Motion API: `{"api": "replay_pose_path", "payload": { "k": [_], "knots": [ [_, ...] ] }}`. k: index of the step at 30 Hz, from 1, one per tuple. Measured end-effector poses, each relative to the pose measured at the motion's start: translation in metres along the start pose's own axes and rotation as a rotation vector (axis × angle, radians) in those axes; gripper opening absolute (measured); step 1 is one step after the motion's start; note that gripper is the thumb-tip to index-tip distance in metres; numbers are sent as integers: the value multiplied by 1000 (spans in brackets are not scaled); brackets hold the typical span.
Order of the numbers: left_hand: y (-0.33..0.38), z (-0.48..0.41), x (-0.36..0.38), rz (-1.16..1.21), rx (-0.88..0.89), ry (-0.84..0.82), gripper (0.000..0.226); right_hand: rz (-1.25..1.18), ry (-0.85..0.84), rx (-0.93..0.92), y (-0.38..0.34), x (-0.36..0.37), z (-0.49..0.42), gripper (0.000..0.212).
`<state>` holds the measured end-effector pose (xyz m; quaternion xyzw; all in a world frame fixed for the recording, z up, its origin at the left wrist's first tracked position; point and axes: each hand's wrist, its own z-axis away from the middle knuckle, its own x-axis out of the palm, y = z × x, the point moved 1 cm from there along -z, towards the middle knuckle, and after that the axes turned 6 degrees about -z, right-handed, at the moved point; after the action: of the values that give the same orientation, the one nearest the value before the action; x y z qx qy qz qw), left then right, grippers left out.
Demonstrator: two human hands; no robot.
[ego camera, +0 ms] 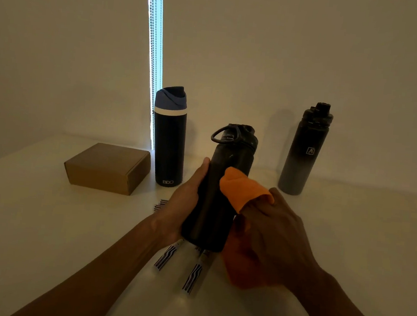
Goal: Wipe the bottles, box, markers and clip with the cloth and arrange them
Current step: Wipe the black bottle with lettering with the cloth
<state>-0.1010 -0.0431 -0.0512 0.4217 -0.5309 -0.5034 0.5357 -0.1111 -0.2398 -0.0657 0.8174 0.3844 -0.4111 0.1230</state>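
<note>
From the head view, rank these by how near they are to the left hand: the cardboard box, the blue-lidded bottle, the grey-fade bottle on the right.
From the left hand, which grips the black bottle:
1. Blue-lidded bottle, just behind the hand, slightly to its left.
2. Cardboard box, further left on the table.
3. Grey-fade bottle, far right, beyond the held bottle and the orange cloth.

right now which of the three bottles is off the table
The black bottle with the loop handle: the left hand holds it up, while the blue-capped bottle and grey bottle stand on the table.
</note>
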Motion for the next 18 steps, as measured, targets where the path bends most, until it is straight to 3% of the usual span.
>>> {"api": "replay_pose_path", "payload": {
  "k": [10,18],
  "knots": [
    [-6,0,4,-64,-10,-76,66,-78,190,125,15,-9,-4,52],
    [-1,4,-2,75,-21,-71,54,-29,3,-50,-20,-2,-1,57]
  ]
}}
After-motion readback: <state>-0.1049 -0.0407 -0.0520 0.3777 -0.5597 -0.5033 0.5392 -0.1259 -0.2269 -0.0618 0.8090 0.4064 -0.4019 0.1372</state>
